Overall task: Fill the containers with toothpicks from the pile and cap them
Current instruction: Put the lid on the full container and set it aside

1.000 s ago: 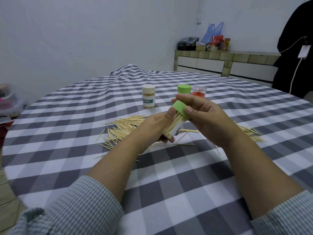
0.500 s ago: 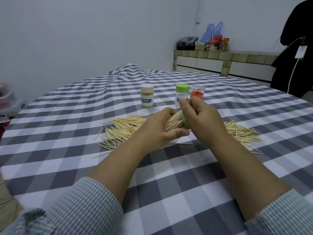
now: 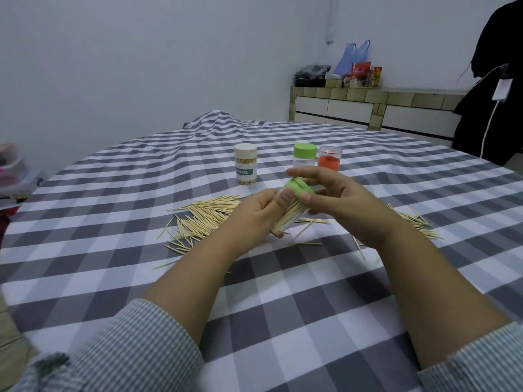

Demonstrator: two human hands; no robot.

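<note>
Mid-bench, above the toothpick pile [image 3: 206,219], left hand [image 3: 252,219] grips a tilted full container [image 3: 288,222]; right hand [image 3: 339,205] pinches its green cap [image 3: 298,189]; near checkered cloth [image 3: 283,321] lies bare.

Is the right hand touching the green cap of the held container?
Touching. In the head view, the right hand pinches the green cap, thumb on its edge.

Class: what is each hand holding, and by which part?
Left hand holds the toothpick-filled container by its body; right hand has its grip on the green cap.
</note>
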